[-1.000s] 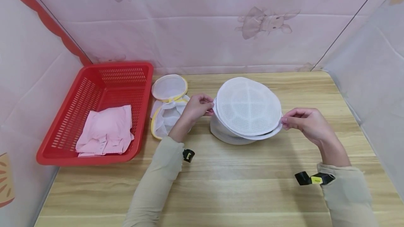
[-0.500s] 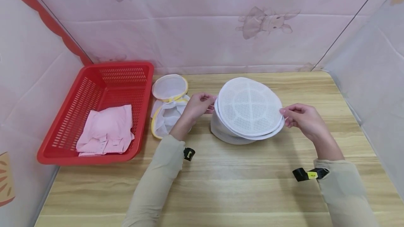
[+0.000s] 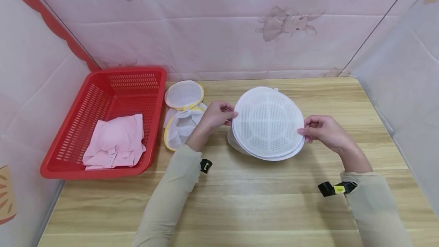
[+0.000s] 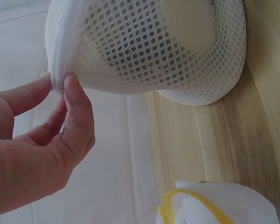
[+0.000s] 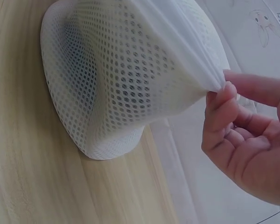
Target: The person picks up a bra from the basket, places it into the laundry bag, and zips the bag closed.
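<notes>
A round white mesh laundry bag (image 3: 269, 123) stands on the wooden table, its flat mesh top tilted toward the viewer. My left hand (image 3: 216, 117) pinches the bag's rim at the left between thumb and forefinger. On the opposite side, my right hand (image 3: 324, 132) pinches the rim the same way. Seen from the left wrist, the bag's side (image 4: 140, 46) is coarse honeycomb mesh below a white edge band. In the right wrist view the mesh wall (image 5: 116, 70) is drawn out toward the pinching fingers (image 5: 221, 100). Whatever lies inside is only dimly visible through the mesh.
Left on the table (image 3: 260, 209) is a red plastic basket (image 3: 159, 125) holding a folded pink garment (image 3: 114, 142). Between basket and left hand lie smaller white mesh bags with yellow trim (image 3: 185, 94). Fabric-covered walls (image 3: 219, 48) border the table's back and sides.
The bag's top has tipped down toward the viewer and shifted slightly left, its upper layer now lying more evenly over the rim. My right hand has moved a little left with it.
</notes>
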A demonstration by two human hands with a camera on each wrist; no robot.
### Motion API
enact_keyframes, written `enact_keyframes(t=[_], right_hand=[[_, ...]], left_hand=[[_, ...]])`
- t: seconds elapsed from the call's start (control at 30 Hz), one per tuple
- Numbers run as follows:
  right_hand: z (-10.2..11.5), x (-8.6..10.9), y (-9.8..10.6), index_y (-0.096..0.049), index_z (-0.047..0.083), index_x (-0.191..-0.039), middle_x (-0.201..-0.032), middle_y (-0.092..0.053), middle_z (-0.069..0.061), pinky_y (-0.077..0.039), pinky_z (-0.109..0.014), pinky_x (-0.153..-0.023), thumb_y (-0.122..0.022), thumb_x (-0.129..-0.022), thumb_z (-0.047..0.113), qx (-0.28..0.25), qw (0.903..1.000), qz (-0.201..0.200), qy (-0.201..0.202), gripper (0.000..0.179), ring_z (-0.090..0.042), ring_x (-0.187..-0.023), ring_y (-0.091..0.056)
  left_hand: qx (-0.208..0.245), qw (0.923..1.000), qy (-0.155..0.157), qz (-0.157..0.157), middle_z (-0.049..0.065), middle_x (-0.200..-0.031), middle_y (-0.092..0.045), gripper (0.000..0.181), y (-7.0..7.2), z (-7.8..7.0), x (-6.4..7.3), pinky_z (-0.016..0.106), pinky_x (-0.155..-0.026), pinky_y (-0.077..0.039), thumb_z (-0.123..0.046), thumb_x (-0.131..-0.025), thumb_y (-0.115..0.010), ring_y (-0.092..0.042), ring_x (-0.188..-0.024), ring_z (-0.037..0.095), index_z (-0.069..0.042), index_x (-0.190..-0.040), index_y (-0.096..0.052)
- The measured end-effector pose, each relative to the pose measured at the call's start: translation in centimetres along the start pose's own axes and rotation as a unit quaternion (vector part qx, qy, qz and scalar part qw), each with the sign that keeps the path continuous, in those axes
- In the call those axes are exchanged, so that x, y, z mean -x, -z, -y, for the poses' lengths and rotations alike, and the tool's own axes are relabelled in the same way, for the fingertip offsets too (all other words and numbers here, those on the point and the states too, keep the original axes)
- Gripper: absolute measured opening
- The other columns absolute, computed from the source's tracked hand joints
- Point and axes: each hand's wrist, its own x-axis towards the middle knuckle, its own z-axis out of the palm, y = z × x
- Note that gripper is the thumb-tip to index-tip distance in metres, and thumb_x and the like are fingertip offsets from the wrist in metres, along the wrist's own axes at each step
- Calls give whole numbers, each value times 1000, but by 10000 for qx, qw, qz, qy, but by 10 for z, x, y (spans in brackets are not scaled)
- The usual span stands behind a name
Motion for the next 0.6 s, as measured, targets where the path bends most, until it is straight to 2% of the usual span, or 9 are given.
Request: enact_keyframes(t=[0.1,0.4,0.6], right_hand=[[2,-2,4,-56,-10,-91,-66,-59,-3,-50,-26,-55,-64,-84,5,85,9999,71,-55,19,-13,-58,-55],[14,-21,20,-62,-6,-94,-72,-60,-5,-52,-27,-60,-55,-92,11,-219,9989,404,29,18,-14,-63,-56],[25,-35,26,-57,-13,-102,-79,-60,-5,-51,-28,-64,-54,-92,11,26,9973,728,47,26,-15,-65,-55]], left_hand=[[-124,9999,-3,87,9,-83,-56,18,1,-1,2,30,-69,-54,1,-82,-65,-55,-68,14,6,-99,-59],[-546,9976,-194,381,7,-74,-53,15,3,0,6,39,-74,-53,7,-79,-65,-52,-63,13,6,-92,-58],[-846,9941,-330,601,8,-75,-54,12,5,5,8,36,-72,-53,7,-79,-65,-53,-67,14,4,-90,-60]])
